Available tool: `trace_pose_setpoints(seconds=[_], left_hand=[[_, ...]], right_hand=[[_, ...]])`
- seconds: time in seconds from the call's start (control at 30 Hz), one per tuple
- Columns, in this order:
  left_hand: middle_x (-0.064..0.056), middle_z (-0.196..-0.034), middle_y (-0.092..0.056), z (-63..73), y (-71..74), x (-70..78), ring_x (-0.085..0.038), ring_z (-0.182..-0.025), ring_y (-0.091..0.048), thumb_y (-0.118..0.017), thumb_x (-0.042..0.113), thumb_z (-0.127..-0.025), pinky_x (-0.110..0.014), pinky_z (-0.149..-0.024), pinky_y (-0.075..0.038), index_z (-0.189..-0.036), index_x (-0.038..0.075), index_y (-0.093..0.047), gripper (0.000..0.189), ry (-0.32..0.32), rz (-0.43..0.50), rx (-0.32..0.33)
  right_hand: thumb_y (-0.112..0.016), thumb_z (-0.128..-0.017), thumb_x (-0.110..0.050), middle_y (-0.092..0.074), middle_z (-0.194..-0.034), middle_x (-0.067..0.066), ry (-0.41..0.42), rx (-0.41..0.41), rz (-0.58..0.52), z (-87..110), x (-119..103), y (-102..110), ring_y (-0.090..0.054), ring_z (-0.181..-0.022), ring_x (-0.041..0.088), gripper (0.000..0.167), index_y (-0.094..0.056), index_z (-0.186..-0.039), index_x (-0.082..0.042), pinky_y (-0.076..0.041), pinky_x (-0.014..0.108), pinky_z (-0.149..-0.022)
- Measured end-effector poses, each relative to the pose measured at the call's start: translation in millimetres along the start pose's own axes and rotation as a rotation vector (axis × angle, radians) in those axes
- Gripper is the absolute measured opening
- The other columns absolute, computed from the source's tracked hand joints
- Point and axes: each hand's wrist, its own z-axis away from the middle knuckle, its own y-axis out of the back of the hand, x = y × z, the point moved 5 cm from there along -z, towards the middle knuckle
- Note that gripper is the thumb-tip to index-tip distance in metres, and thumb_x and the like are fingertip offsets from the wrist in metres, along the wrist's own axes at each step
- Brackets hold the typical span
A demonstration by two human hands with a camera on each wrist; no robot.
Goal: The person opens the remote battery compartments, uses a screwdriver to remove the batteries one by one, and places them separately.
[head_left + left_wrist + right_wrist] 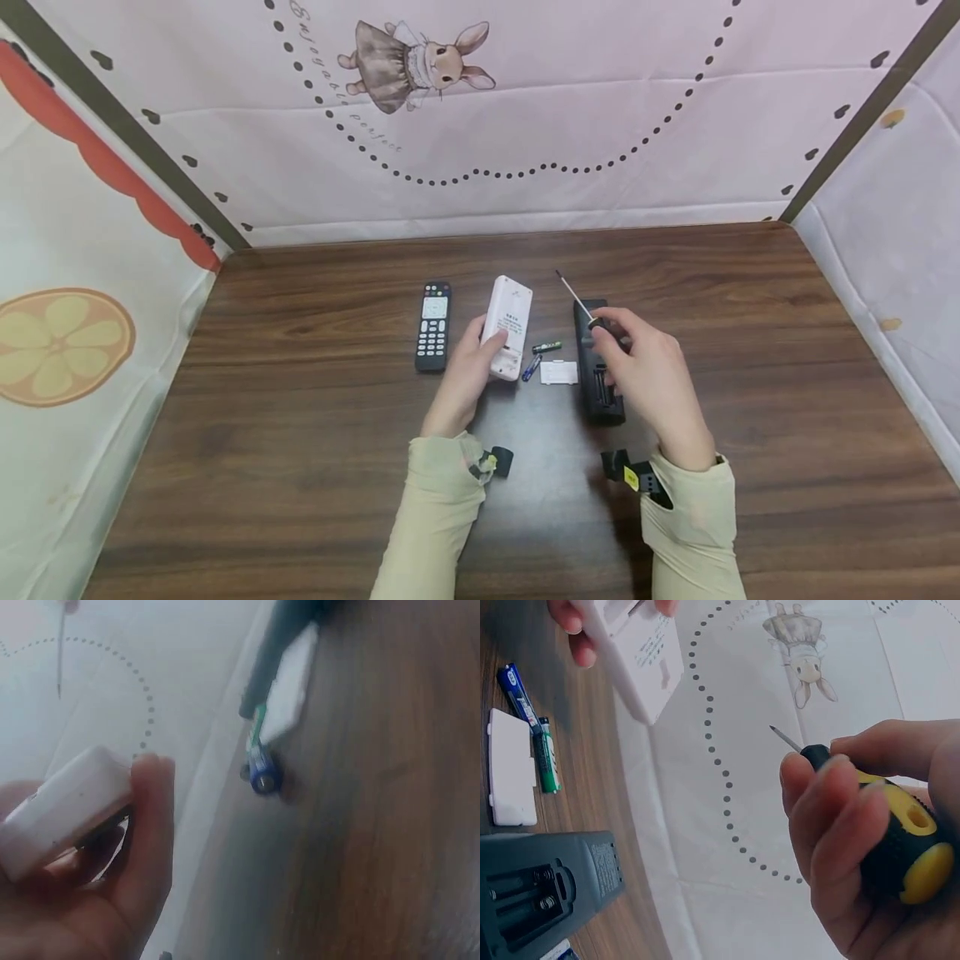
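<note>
In the head view my left hand (459,375) grips a white remote control (512,310), its printed back facing up and its far end raised. My right hand (660,375) holds a screwdriver (574,297). Its black and yellow handle (922,817) sits in the curled fingers, and the thin shaft points away to the upper left, apart from the white remote. Below the right hand, a black remote control (598,407) lies face down with its battery compartment (529,896) uncovered and without batteries.
Between the hands lie a green battery (547,347), a blue battery (532,367) and a white battery cover (559,372). A second black remote (432,357) lies button side up left of the left hand. Patterned cloth walls (570,117) border the wooden table (300,467).
</note>
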Motion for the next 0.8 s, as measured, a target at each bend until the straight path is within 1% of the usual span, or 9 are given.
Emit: trace_pose_setpoints(seconds=[0.1,0.17,0.23,0.37,0.43,0.5,0.63,0.8], left_hand=[[-0.007,-0.111,-0.053,2.2,1.8,-0.3,-0.020,-0.096,-0.052,-0.047,0.022,-0.092,-0.033,-0.083,-0.041,-0.127,0.012,-0.042,0.036,-0.015,0.021,0.018],[-0.007,-0.110,-0.053,3.1,4.6,-1.1,-0.019,-0.096,-0.051,-0.046,0.023,-0.092,-0.033,-0.084,-0.040,-0.125,0.011,-0.043,0.035,-0.010,-0.005,0.046],[-0.005,-0.109,-0.053,4.0,6.3,-3.0,-0.018,-0.096,-0.052,-0.046,0.024,-0.093,-0.033,-0.084,-0.040,-0.124,0.012,-0.043,0.034,0.017,-0.044,0.061],[-0.005,-0.108,-0.054,3.7,7.0,-8.5,-0.018,-0.092,-0.054,-0.046,0.024,-0.092,-0.033,-0.080,-0.043,-0.122,0.011,-0.044,0.032,0.063,-0.095,0.066],[-0.005,-0.110,-0.054,2.6,6.2,-11.3,-0.018,-0.092,-0.055,-0.049,0.023,-0.091,-0.033,-0.079,-0.043,-0.122,0.010,-0.043,0.034,0.073,-0.118,0.066],[-0.006,-0.114,-0.054,1.4,5.2,-13.7,-0.018,-0.091,-0.055,-0.051,0.023,-0.090,-0.032,-0.078,-0.044,-0.123,0.010,-0.042,0.037,0.083,-0.161,0.067],[-0.005,-0.116,-0.053,-0.9,4.1,-16.6,-0.016,-0.090,-0.055,-0.056,0.024,-0.086,-0.031,-0.076,-0.044,-0.126,0.011,-0.039,0.045,0.102,-0.278,0.075],[-0.007,-0.110,-0.053,-2.0,6.9,-16.4,-0.019,-0.088,-0.055,-0.059,0.022,-0.084,-0.032,-0.075,-0.044,-0.126,0.009,-0.038,0.048,0.100,-0.315,0.088]], right_hand=[[-0.048,-0.091,-0.032,-0.062,-0.083,0.002,-0.004,0.001,-0.009,0.2,5,3,-0.059,-0.056,0.020,0.030,-0.054,-0.118,-0.019,-0.048,0.029,-0.047],[-0.048,-0.091,-0.032,-0.063,-0.082,0.002,0.002,0.018,0.012,-0.2,8,7,-0.059,-0.060,0.018,0.030,-0.055,-0.117,-0.018,-0.047,0.030,-0.050],[-0.049,-0.091,-0.031,-0.063,-0.080,0.001,0.001,0.043,0.043,-0.4,12,12,-0.057,-0.064,0.017,0.030,-0.056,-0.115,-0.016,-0.045,0.030,-0.054],[-0.050,-0.090,-0.033,-0.064,-0.080,0.001,-0.010,0.087,0.091,-1.4,22,22,-0.052,-0.068,0.017,0.030,-0.058,-0.112,-0.014,-0.038,0.031,-0.058],[-0.050,-0.090,-0.035,-0.064,-0.081,0.002,-0.025,0.095,0.088,-2.3,29,25,-0.051,-0.069,0.018,0.032,-0.058,-0.113,-0.014,-0.037,0.031,-0.058],[-0.049,-0.090,-0.037,-0.065,-0.083,0.004,-0.044,0.103,0.079,-3.2,36,28,-0.051,-0.071,0.018,0.035,-0.058,-0.113,-0.013,-0.037,0.031,-0.059],[-0.048,-0.090,-0.040,-0.064,-0.090,0.006,-0.097,0.126,0.075,-4.1,53,33,-0.052,-0.076,0.020,0.038,-0.058,-0.114,-0.013,-0.039,0.032,-0.060],[-0.047,-0.090,-0.039,-0.061,-0.101,0.011,-0.135,0.131,0.086,-6.9,71,36,-0.054,-0.087,0.025,0.039,-0.059,-0.114,-0.011,-0.042,0.035,-0.063]])
